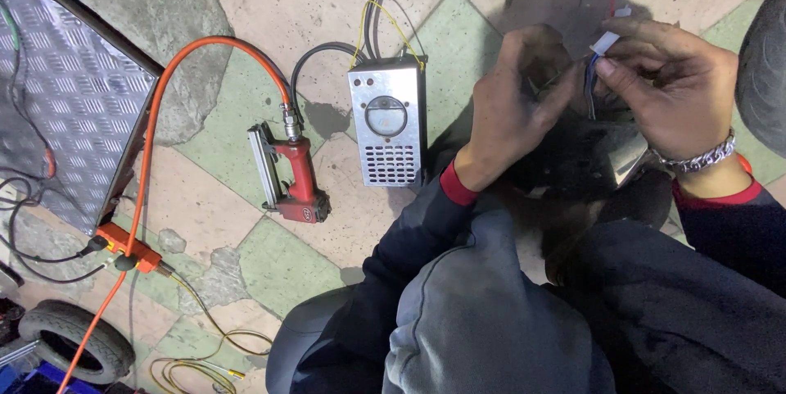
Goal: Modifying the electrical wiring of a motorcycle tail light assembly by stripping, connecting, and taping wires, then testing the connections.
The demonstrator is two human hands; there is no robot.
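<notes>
Above the lap, clear of the tiled floor [270, 1], the right hand [675, 87] pinches a white connector [604, 42] on blue wires [589, 87], the left hand [516, 103] closed beside it, near a metal box [387, 120], red air stapler [296, 181] and tyre [765, 66].
</notes>
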